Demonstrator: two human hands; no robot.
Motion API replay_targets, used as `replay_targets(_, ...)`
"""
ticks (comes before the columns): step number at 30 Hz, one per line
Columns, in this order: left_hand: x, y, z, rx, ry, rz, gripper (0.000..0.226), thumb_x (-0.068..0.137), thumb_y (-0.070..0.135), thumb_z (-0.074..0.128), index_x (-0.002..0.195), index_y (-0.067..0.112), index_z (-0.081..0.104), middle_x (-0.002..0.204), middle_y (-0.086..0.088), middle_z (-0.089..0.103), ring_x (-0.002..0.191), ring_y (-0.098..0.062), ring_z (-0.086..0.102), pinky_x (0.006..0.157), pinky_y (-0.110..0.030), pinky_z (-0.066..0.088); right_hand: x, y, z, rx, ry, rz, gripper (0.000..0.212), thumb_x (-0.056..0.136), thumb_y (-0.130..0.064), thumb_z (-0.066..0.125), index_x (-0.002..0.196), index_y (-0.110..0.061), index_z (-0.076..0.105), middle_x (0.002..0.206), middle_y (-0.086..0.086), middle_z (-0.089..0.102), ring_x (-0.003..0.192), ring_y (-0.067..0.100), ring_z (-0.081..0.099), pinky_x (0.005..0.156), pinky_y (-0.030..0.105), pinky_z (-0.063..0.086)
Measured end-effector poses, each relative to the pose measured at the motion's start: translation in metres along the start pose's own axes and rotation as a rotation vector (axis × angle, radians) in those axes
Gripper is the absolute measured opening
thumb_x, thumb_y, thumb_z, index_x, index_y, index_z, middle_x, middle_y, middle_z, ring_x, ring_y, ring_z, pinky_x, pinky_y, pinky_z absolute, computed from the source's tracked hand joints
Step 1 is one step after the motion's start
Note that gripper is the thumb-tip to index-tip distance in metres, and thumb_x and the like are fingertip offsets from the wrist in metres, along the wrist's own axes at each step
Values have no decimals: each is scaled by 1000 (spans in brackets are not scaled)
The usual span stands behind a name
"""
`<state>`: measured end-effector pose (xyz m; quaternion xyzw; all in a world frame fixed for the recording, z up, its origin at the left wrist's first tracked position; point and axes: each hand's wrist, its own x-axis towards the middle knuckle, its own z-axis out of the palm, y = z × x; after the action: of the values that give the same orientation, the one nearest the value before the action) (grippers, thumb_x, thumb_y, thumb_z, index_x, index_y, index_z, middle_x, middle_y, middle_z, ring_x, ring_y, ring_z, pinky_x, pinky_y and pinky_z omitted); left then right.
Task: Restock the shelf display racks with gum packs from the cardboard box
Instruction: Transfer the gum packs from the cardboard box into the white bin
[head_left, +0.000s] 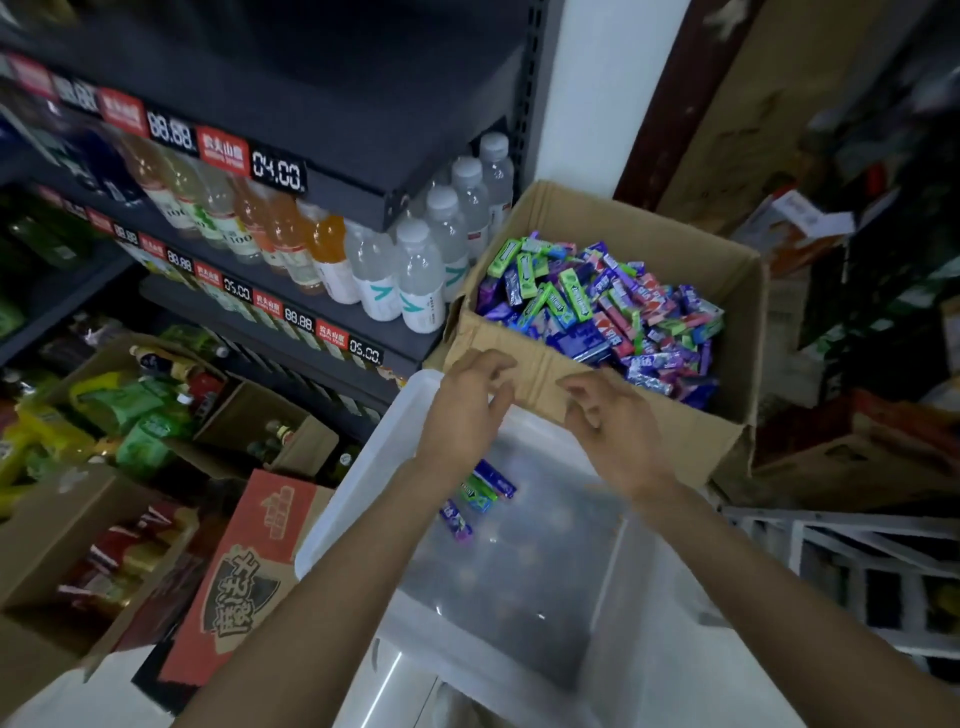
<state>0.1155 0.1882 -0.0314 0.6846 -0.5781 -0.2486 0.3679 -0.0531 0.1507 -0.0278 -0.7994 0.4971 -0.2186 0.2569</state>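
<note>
While over bin (363, 467), both grips (462, 410) (613, 421) loose, empty.

Both hands, left hand (467, 400) and right hand (613, 421), are held empty above a clear bin (358, 483) beside the gum-filled cardboard box (727, 291).
</note>
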Motion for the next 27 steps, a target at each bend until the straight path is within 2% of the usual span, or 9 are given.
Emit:
replay_targets(4,47,43,15,77,-82,59,28,92,9,54,120,6,58,118,-11,57,108,-22,55,91,-28,42,36,29,-44,-15,82,95,32,88,-8,57,120,-6,58,114,13,59,102,27,57,82,23,37)
replay_targets(9,76,53,58,357,-360,9,44,95,31,52,133,10,48,130,-12,51,124,-28,44,100,-36,37,56,71,-57,67,-428,189,54,89,-27,63,138,-14,42,120,-2,50,116,12,45,91,22,32)
replay_targets(12,77,39,67,633,-547,82,48,94,47,46,133,19,48,131,-6,53,124,-25,44,102,-35,33,59,82,-60,-30,-567,94,49,88,-24,64,134,-15,49,128,-3,55,120,14,49,86,17,35)
replay_targets(14,76,30,67,777,-587,161,40,96,43,44,129,21,49,127,-2,55,121,-22,44,99,-33,29,59,86,-63,-25,-549,85,40,86,-16,66,124,-13,56,107,-12,56,104,12,50,68,7,32)
replay_targets(16,77,27,66,803,-552,201,33,96,38,44,124,23,52,121,-1,59,116,-20,47,95,-32,31,60,89,-67,6,-505,104,32,81,-13,70,112,-11,62,90,-17,50,90,8,46,65,3,33)
replay_targets(18,79,30,65,694,-517,171,30,96,40,45,118,24,59,111,-1,65,107,-20,55,91,-32,36,62,91,-71,74,-473,127,23,79,-12,72,101,-12,65,92,-11,55,90,9,50,71,5,35)
replay_targets(21,90,40,67,438,-430,31,29,95,40,49,111,22,65,103,-2,69,96,-20,61,84,-32,47,67,99,-79,159,-343,157,10,85,-10,65,92,-17,62,97,1,61,98,18,57,85,27,44)
replay_targets(24,113,41,80,496,-475,-51,36,94,32,55,124,13,56,123,-8,58,110,-25,55,90,-37,47,75,101,-92,344,-175,347,10,93,-6,53,100,-12,57,106,17,57,92,25,61,73,39,57)
replay_targets(27,131,38,96,627,-545,-146,53,86,35,66,130,11,49,130,-10,47,119,-27,47,97,-40,44,84,102,-99,504,-88,482,14,94,-6,51,105,-15,56,110,6,55,85,13,59,63,33,58)
